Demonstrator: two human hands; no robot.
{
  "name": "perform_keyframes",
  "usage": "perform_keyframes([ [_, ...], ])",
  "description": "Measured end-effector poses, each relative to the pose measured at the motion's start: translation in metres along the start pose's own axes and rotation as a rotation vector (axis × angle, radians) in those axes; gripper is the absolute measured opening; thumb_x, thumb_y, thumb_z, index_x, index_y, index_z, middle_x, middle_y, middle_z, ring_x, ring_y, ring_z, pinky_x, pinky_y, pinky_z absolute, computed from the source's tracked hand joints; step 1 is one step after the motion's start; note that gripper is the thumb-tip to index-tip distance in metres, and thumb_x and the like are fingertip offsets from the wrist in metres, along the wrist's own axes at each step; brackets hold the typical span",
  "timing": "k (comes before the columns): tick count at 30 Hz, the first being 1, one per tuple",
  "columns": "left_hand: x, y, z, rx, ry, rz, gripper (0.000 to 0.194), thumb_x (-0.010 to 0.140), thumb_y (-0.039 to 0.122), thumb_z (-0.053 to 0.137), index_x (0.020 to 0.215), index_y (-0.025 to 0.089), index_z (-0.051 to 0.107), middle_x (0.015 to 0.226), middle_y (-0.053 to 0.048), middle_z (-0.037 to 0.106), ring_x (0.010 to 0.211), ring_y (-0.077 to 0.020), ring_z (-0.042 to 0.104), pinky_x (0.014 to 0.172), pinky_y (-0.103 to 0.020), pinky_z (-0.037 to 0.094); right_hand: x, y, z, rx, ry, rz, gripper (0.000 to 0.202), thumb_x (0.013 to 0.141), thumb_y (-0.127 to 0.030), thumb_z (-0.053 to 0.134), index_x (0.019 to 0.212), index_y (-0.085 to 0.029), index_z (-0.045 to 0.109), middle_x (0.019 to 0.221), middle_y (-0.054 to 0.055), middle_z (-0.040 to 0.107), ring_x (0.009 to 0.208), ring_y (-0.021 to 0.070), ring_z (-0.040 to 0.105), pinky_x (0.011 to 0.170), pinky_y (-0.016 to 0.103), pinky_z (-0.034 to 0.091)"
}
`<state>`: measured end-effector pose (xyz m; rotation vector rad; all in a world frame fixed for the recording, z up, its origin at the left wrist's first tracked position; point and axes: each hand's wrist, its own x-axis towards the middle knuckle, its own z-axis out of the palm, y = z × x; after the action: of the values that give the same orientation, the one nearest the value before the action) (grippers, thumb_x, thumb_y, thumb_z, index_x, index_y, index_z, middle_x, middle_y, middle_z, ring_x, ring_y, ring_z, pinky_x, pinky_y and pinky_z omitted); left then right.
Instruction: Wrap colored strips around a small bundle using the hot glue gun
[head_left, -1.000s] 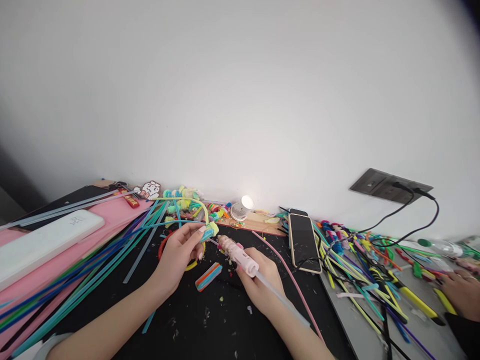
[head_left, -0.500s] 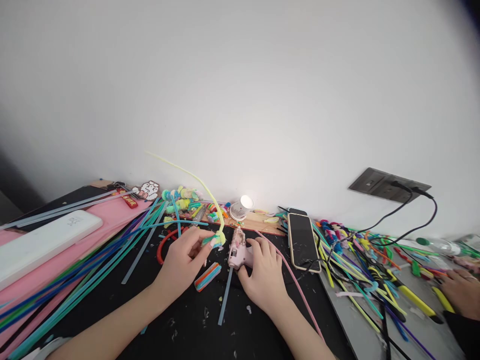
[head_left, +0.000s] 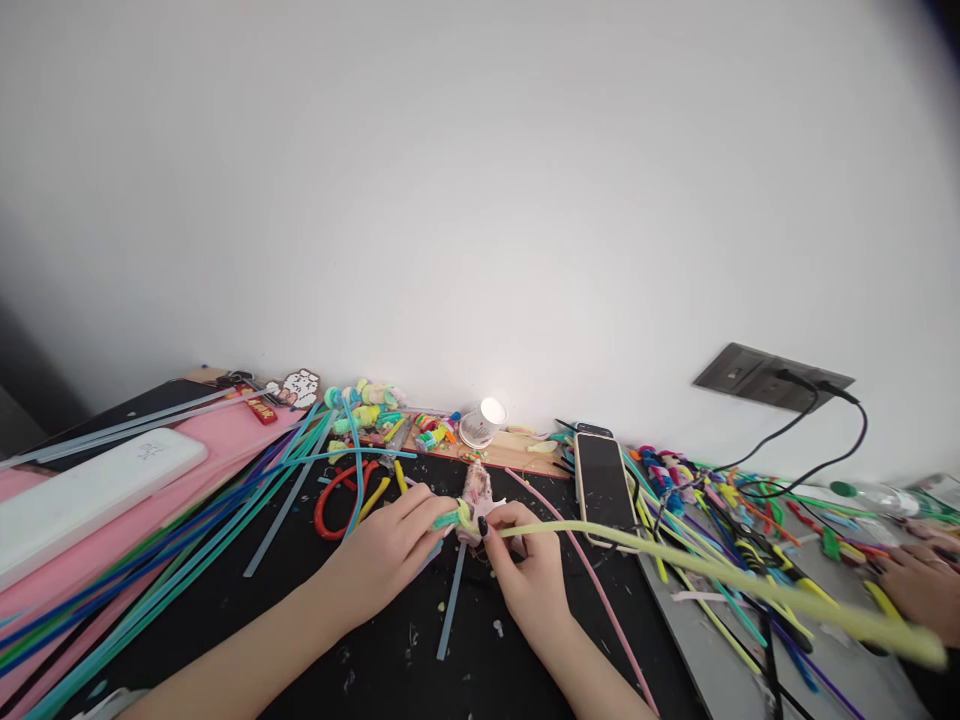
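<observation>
Two hands are meeting on one small teal-and-yellow bundle (head_left: 448,519), which we are holding up between them, above the mat. Our left hand (head_left: 390,548) is grasping its teal body, with much of that grip hidden; our right hand (head_left: 531,570) is pinching its yellow end between thumb and forefinger. Its visible length is running roughly crosswise, from the left fingers toward the right thumb, and a long yellow strand (head_left: 637,537) is trailing rightward past that hand. Just beyond the bundle, a pink glue gun (head_left: 478,484) is lying partly covered, nozzle toward the wall. Beneath, a black mat (head_left: 375,650) is carrying scraps and red-handled scissors (head_left: 322,512). Farther out, a phone (head_left: 602,482) is lying to our right, a paper cup (head_left: 476,428) is standing near the white wall (head_left: 480,220), and a co-worker's hand (head_left: 919,585) is resting far right.
</observation>
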<state>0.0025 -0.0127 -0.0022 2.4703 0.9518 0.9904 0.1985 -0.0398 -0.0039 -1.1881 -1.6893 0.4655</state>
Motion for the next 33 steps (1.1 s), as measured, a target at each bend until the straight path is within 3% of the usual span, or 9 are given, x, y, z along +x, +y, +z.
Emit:
perform_keyframes([
  [9,-0.001,-0.003,0.003,0.01,0.203,-0.132,0.026,0.096,0.021,0.045,0.12,0.024,0.053,0.097,-0.005,0.059,0.085,-0.0179,0.062,0.079,-0.029,0.053,-0.003,-0.009,-0.003,-0.101,-0.002,-0.065,0.012,0.085,-0.016,0.051,0.083,-0.019,0.063,0.074,0.003,0.066,0.06,0.0155,0.06,0.056,0.024,0.047],
  [17,-0.002,-0.007,0.007,-0.042,0.213,-0.166,0.024,0.094,0.022,0.045,0.116,0.023,0.056,0.094,-0.004,0.055,0.078,-0.0165,0.062,0.074,-0.03,0.056,0.0,-0.014,-0.004,-0.145,0.021,-0.193,0.013,0.085,-0.013,0.05,0.079,-0.019,0.061,0.066,0.001,0.065,0.053,0.0134,0.059,0.054,0.023,0.047],
  [33,0.0,-0.009,0.007,-0.114,0.267,-0.217,0.007,0.089,0.022,0.053,0.089,0.02,0.06,0.086,-0.003,0.057,0.075,-0.0166,0.062,0.07,-0.029,0.057,-0.001,-0.012,-0.003,-0.169,0.0,-0.238,0.015,0.086,-0.011,0.051,0.083,-0.02,0.063,0.074,0.003,0.07,0.065,0.0161,0.067,0.063,0.026,0.054],
])
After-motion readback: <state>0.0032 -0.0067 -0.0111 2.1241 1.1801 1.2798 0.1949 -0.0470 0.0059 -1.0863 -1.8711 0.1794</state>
